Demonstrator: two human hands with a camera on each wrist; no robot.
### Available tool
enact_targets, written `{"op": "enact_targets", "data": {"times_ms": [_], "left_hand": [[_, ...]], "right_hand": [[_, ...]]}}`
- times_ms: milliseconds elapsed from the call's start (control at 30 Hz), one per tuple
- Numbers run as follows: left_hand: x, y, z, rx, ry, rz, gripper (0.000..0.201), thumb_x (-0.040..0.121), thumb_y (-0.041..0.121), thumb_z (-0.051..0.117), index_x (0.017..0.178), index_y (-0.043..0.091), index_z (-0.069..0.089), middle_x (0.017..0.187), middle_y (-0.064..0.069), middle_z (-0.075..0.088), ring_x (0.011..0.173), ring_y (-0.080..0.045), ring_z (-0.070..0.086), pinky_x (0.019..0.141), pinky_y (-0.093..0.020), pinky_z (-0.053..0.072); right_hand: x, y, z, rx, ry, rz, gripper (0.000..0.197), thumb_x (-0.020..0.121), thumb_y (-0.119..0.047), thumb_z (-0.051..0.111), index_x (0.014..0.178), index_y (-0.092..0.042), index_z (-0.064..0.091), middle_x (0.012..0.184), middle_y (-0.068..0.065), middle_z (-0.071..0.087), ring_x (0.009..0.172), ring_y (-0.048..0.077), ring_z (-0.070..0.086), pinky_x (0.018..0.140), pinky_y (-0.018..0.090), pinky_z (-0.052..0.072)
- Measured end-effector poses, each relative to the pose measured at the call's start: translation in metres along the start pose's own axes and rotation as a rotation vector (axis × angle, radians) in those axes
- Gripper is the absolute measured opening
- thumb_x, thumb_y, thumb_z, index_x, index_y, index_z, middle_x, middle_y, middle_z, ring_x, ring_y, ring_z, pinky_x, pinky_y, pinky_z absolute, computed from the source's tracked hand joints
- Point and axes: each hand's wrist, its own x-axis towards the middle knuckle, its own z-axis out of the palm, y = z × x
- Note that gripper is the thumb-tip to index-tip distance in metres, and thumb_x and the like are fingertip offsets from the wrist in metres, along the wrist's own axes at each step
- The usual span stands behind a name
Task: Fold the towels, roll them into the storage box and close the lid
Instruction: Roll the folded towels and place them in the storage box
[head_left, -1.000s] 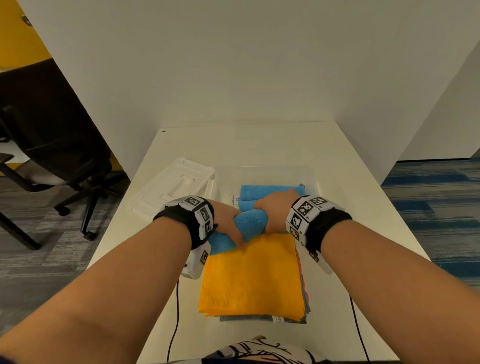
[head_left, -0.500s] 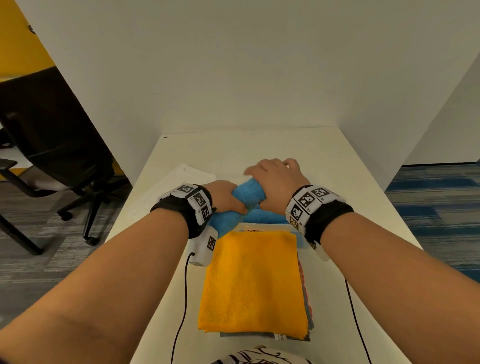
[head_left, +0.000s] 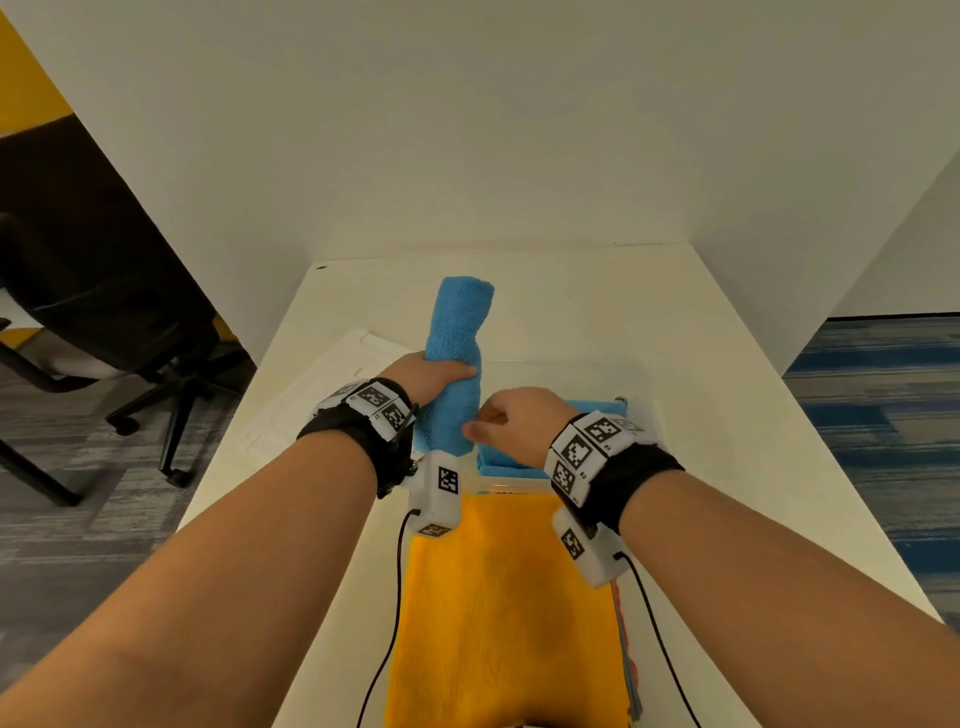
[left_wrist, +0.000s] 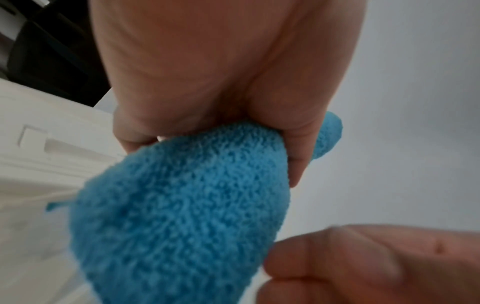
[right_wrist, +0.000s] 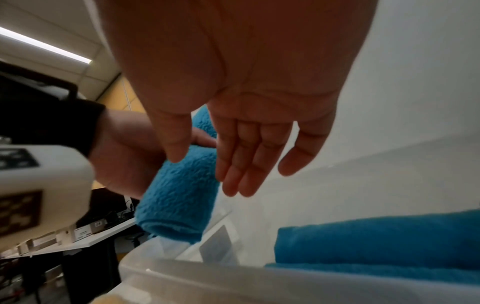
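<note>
The roll (head_left: 457, 358), clamped in the left hand (head_left: 431, 379), is best lowered level into the box (right_wrist: 207, 275), right hand (head_left: 514, 426) loose-fingered alongside.

Fluffy blue terry-cloth rolled towel (head_left: 457, 358), translucent smooth plastic storage box (right_wrist: 207, 273), matt white table (head_left: 701, 415).

Blue towels: two, one roll (head_left: 456, 358) held up, one (head_left: 506, 457) in the box
Orange towels: one (head_left: 506, 618), top of a stack
Stack below it: edges show, count cannot be told
Boxes: one (head_left: 641, 415)
Lids: one (head_left: 317, 395)
Hands: two, left (head_left: 428, 376) and right (head_left: 519, 423)
Wrist cameras: two
Chairs: one (head_left: 119, 291)
</note>
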Motion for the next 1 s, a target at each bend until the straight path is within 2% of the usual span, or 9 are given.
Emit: {"op": "enact_targets", "data": {"times_ms": [100,167,233,333,467,667,833,933,1000], "left_hand": [[0.011,0.000,0.002,0.011,0.000,-0.032,0.084,0.038,0.052,0.077,0.110,0.013,0.062,0.110,-0.013,0.068,0.102,-0.032,0.065,0.093,-0.048,0.051],[0.011,0.000,0.003,0.029,0.008,-0.049,0.077,0.048,0.048,0.078,0.113,0.011,0.061,0.111,-0.013,0.067,0.103,-0.031,0.064,0.094,-0.047,0.051],[0.015,0.000,0.001,0.012,0.025,-0.085,0.067,0.058,0.043,0.081,0.112,0.010,0.060,0.113,-0.013,0.066,0.104,-0.031,0.063,0.096,-0.048,0.050],[0.021,0.000,-0.003,-0.020,0.037,-0.126,0.045,0.070,0.036,0.081,0.101,0.013,0.058,0.115,-0.014,0.065,0.106,-0.032,0.062,0.096,-0.049,0.049],[0.025,0.002,-0.006,-0.004,0.028,-0.159,0.036,0.072,0.035,0.081,0.091,0.016,0.056,0.113,-0.013,0.065,0.105,-0.031,0.063,0.096,-0.048,0.049],[0.020,0.003,0.004,-0.007,0.009,-0.157,0.038,0.072,0.034,0.082,0.094,0.016,0.056,0.110,-0.009,0.066,0.105,-0.026,0.063,0.097,-0.046,0.050],[0.016,-0.001,0.016,-0.103,-0.042,-0.144,0.039,0.072,0.032,0.082,0.099,0.017,0.058,0.109,-0.007,0.068,0.102,-0.023,0.064,0.095,-0.045,0.052],[0.015,0.001,0.021,-0.144,-0.052,-0.103,0.037,0.073,0.030,0.082,0.099,0.018,0.060,0.108,-0.006,0.068,0.100,-0.023,0.066,0.094,-0.045,0.052],[0.014,0.003,0.025,-0.182,-0.071,-0.080,0.034,0.075,0.027,0.081,0.100,0.017,0.061,0.108,-0.007,0.069,0.099,-0.024,0.066,0.093,-0.044,0.053]], "right_hand": [[0.011,-0.001,0.012,-0.042,-0.101,0.018,0.055,0.090,-0.061,0.046,0.109,-0.011,0.059,0.096,0.005,0.066,0.090,0.021,0.061,0.082,0.035,0.049],[0.016,0.001,0.017,-0.137,-0.180,0.009,0.046,0.088,-0.065,0.048,0.095,-0.020,0.055,0.083,-0.003,0.059,0.079,0.015,0.056,0.074,0.030,0.045],[0.019,0.008,0.016,-0.233,-0.299,0.014,0.041,0.090,-0.059,0.049,0.104,-0.022,0.061,0.099,-0.003,0.062,0.092,0.016,0.057,0.082,0.030,0.044],[0.014,0.025,0.011,-0.164,-0.390,0.020,0.045,0.088,-0.055,0.056,0.124,-0.028,0.060,0.122,-0.007,0.061,0.112,0.014,0.055,0.097,0.033,0.043],[0.013,0.034,0.005,-0.172,-0.406,0.001,0.039,0.084,-0.056,0.060,0.115,-0.033,0.066,0.115,-0.011,0.065,0.106,0.011,0.057,0.099,0.035,0.044],[0.014,0.031,-0.019,-0.388,-0.466,0.006,0.035,0.087,-0.049,0.062,0.112,-0.026,0.068,0.112,-0.006,0.065,0.107,0.015,0.058,0.097,0.035,0.046],[0.023,0.043,-0.024,-0.614,-0.466,0.155,0.053,0.076,-0.058,0.069,0.119,-0.027,0.063,0.121,-0.003,0.063,0.109,0.019,0.057,0.095,0.039,0.048],[0.020,0.039,-0.038,-0.376,-0.407,0.173,0.048,0.086,-0.051,0.061,0.120,-0.018,0.064,0.113,-0.001,0.067,0.109,0.019,0.059,0.098,0.036,0.046],[0.018,0.034,-0.044,-0.139,-0.286,0.152,0.049,0.089,-0.056,0.054,0.116,-0.017,0.065,0.103,-0.001,0.069,0.101,0.017,0.061,0.090,0.031,0.045]]}}
